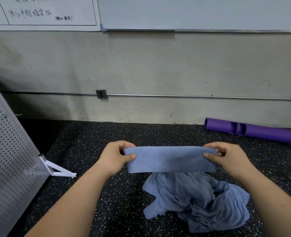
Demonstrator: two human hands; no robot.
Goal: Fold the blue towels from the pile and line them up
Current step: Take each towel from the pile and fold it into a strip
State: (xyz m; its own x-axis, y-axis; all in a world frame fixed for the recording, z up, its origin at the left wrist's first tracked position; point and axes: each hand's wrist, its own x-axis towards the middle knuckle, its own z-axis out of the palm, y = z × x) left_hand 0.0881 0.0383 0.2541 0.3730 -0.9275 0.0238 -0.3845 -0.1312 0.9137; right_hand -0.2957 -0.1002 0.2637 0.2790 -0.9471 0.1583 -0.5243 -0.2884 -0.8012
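Note:
A blue towel (170, 159), folded into a long narrow strip, hangs stretched in the air between both hands. My left hand (114, 158) pinches its left end between thumb and fingers. My right hand (226, 156) pinches its right end the same way. Below and slightly right of the strip, a crumpled pile of blue towels (201, 202) lies on the black speckled floor (93, 144).
A perforated grey metal panel (6, 159) with a white foot (57, 170) stands at the left. A purple tube (254, 130) lies along the concrete wall (141, 69) at the back right. Whiteboards hang on the wall above.

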